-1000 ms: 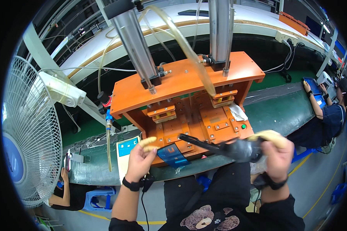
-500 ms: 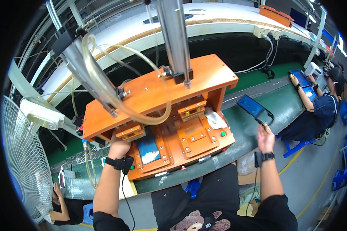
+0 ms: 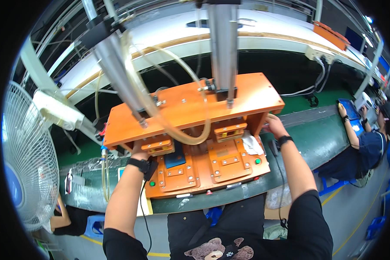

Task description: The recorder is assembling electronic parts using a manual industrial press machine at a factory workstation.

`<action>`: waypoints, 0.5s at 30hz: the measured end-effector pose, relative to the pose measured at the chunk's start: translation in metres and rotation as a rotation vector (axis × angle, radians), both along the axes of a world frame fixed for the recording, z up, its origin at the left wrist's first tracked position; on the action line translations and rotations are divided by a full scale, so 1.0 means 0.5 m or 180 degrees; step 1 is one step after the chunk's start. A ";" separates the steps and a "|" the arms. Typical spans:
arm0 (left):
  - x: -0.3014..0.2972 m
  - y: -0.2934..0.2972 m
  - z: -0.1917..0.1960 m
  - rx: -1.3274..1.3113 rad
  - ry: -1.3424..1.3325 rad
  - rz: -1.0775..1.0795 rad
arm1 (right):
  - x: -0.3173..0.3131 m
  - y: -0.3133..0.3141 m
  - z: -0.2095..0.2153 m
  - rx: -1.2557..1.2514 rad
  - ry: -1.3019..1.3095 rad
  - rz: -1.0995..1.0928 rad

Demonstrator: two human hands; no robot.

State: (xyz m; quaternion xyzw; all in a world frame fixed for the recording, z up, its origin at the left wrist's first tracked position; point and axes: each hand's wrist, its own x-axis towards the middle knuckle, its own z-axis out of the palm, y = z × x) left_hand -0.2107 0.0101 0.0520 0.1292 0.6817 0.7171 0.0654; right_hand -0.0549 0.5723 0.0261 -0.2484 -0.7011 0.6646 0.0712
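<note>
Under the orange press fixture (image 3: 190,108), the left hand (image 3: 139,151) reaches beside the left pressing block (image 3: 158,146), fingers hidden, grip indeterminate. Right hand (image 3: 275,125) grasps the fixture's right end plate. Between them, a dark blue panel (image 3: 175,159) sits in the left nest; a white fan (image 3: 26,160) stands far left.

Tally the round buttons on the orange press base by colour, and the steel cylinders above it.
Green buttons: 2
Red buttons: 2
Steel cylinders: 2
Total: 6
</note>
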 end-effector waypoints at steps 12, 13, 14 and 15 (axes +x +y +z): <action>-0.007 0.016 0.000 -0.2139 0.1909 -0.0124 | 0.382 -0.242 -0.010 -0.0223 0.0958 0.0051; -0.009 0.026 -0.001 -0.2295 0.2083 -0.0160 | 0.389 -0.258 -0.014 -0.0343 0.1057 -0.0005; -0.010 0.035 0.000 -0.2455 0.2260 -0.0198 | 0.393 -0.273 -0.017 -0.0468 0.1159 -0.0064; -0.015 0.040 0.002 -0.2626 0.2459 -0.0222 | 0.387 -0.289 -0.014 -0.0594 0.1265 -0.0108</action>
